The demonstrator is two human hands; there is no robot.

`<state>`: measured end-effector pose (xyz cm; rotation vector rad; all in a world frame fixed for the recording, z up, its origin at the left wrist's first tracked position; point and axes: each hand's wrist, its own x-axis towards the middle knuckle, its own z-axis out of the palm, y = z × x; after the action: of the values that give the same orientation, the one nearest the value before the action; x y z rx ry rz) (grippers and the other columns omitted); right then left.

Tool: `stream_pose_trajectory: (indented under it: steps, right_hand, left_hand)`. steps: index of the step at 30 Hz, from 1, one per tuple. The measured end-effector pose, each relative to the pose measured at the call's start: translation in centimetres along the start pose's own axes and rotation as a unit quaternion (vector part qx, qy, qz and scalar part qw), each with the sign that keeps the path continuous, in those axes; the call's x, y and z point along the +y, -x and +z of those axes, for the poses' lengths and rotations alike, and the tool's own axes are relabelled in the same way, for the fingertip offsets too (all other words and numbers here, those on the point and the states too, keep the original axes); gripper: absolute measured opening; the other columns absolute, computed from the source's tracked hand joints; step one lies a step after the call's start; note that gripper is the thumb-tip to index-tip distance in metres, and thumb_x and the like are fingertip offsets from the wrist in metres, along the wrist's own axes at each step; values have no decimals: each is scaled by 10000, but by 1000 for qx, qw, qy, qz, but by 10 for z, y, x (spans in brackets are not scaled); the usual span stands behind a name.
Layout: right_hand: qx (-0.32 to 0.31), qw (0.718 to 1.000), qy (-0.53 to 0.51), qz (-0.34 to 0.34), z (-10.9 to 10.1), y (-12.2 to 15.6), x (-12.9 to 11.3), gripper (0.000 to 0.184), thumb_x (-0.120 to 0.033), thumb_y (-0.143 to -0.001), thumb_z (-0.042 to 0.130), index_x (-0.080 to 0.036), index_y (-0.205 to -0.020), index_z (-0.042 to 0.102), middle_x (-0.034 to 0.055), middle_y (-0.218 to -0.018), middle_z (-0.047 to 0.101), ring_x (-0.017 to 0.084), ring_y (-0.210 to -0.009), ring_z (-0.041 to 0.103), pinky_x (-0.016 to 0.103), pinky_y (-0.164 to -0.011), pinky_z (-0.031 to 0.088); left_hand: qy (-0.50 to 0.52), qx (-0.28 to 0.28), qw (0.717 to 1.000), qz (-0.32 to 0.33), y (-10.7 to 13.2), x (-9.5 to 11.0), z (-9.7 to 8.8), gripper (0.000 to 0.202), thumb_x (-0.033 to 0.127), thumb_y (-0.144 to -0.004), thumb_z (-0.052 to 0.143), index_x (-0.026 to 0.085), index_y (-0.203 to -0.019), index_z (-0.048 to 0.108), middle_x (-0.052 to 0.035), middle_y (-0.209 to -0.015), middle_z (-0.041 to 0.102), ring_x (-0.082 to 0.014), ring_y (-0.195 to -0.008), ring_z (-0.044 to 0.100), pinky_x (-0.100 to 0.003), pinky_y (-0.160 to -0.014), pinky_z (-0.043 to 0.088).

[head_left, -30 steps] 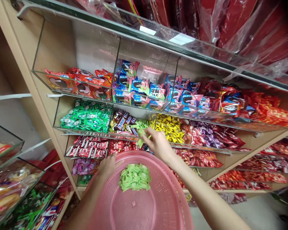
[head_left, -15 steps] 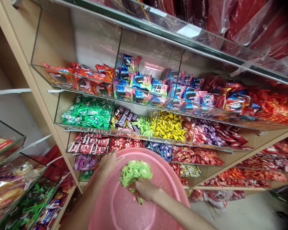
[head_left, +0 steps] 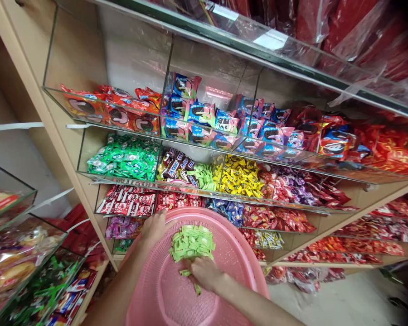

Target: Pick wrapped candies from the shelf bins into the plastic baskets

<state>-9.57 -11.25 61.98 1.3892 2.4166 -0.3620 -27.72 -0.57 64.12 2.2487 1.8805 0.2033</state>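
Note:
A pink plastic basket with perforated walls is right in front of me, apparently with another pink rim under it. My left hand is closed over its upper left rim. Inside, a pile of small candies in light green wrappers lies against the far side. My right hand is at the near edge of that pile, its fingers curled down into the candies and partly hidden. A couple of loose green candies lie just below the fingers.
Glass-fronted shelves ahead hold green packets, Snickers bars, yellow candies and blue-wrapped cakes. More light green candies sit beside the Snickers. Another glass-fronted rack with packaged bread stands at the left.
My right hand has shifted slightly at the near edge of the green pile, and the loose candies by its fingers have moved a little. My left hand stays on the rim.

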Motion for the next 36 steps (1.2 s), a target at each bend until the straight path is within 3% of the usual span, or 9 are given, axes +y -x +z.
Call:
stream_pose_trajectory:
  steps: [9, 16, 22, 27, 31, 34, 36]
  right_hand:
    - [5, 999, -37, 16, 1, 1, 0, 352, -258, -743, 613, -154, -1078, 580, 97, -933, 681, 236, -851, 640, 281, -712, 467]
    - [0, 993, -112, 41, 4, 5, 5, 593, -157, -624, 699, -182, -1179, 489, 70, -996, 659, 230, -887, 621, 243, -676, 434]
    - [18, 991, -130, 13, 11, 8, 15, 422, -91, -700, 550, -175, -1112, 514, 43, -870, 655, 164, -738, 599, 217, -556, 373]
    - [4, 994, -106, -12, -14, 7, 20, 249, -77, -693, 560, -188, -913, 591, 7, -761, 639, 136, -668, 568, 209, -522, 349]
    - [34, 998, -22, -53, -28, -5, 5, 247, -39, -735, 517, -172, -926, 600, 45, -844, 657, 156, -715, 595, 225, -561, 403]
    - [86, 992, 52, -78, -20, -16, -12, 303, -2, -792, 417, -141, -1004, 584, 97, -917, 651, 180, -754, 607, 266, -614, 451]
    - [96, 990, 42, -93, -11, -22, -19, 274, -30, -816, 419, -129, -1007, 589, 106, -889, 650, 199, -774, 607, 290, -643, 470]
  left_hand:
    - [-13, 10, 1000, 13, 0, -1, 2, 634, 611, -822, 288, 143, -1204, 478, -150, -1053, 648, -253, -901, 628, -305, -703, 439]
    - [-9, 4, 1000, 11, 0, 0, -1, 609, 605, -817, 316, 145, -1175, 493, -142, -1057, 650, -246, -901, 629, -296, -713, 438]
    - [-3, -1, 1000, 5, 1, -1, -1, 606, 598, -820, 319, 150, -1197, 476, -145, -1069, 644, -244, -925, 623, -302, -730, 441]
    - [-10, 7, 1000, 9, 1, -1, -1, 610, 601, -817, 312, 148, -1186, 487, -144, -1072, 646, -253, -919, 627, -305, -716, 449]
    - [-18, 3, 1000, 5, 1, 0, -1, 609, 596, -822, 301, 145, -1185, 489, -150, -1037, 660, -260, -911, 633, -312, -709, 452]
    - [-20, -1, 1000, 4, 2, 1, -2, 600, 589, -827, 291, 141, -1165, 502, -158, -999, 670, -270, -904, 635, -323, -700, 454]
    - [-18, 0, 1000, 3, 3, 1, -2, 604, 589, -828, 291, 137, -1170, 500, -159, -1003, 668, -271, -903, 635, -325, -700, 455]
